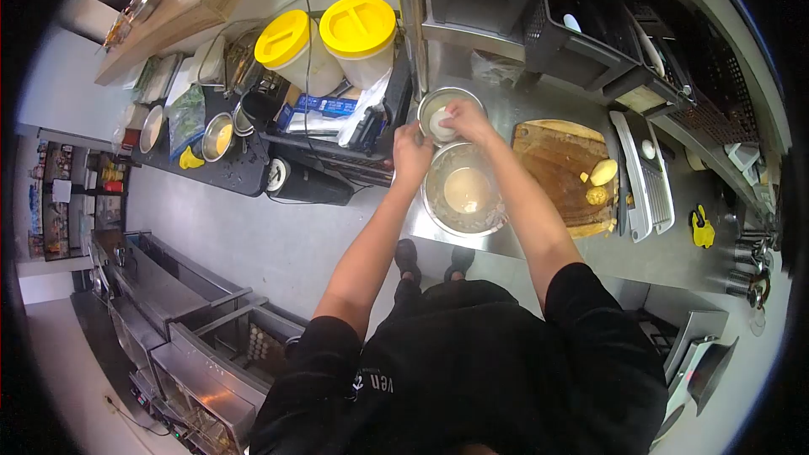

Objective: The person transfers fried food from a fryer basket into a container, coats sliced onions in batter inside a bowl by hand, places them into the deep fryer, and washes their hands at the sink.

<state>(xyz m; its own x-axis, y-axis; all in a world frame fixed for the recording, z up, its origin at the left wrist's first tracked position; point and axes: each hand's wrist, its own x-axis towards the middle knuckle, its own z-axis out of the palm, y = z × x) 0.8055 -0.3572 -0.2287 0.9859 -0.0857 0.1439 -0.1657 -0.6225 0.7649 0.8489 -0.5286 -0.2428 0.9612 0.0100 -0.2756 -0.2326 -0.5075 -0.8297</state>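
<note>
Two metal bowls stand on the steel counter. The larger bowl is nearer my body and holds a pale, cream-coloured liquid. Just beyond it is the smaller bowl, with something whitish inside. My left hand is at the left rim of the smaller bowl, its fingers bent against the edge. Over the right side of that bowl, my right hand has its fingers pressed together at the whitish content; what they hold is too small to make out.
Right of the bowls lies a wooden cutting board with yellow peeled pieces, beside a knife and a white slicer. Grey crates stand behind. Yellow-lidded buckets and a black bin are to the left.
</note>
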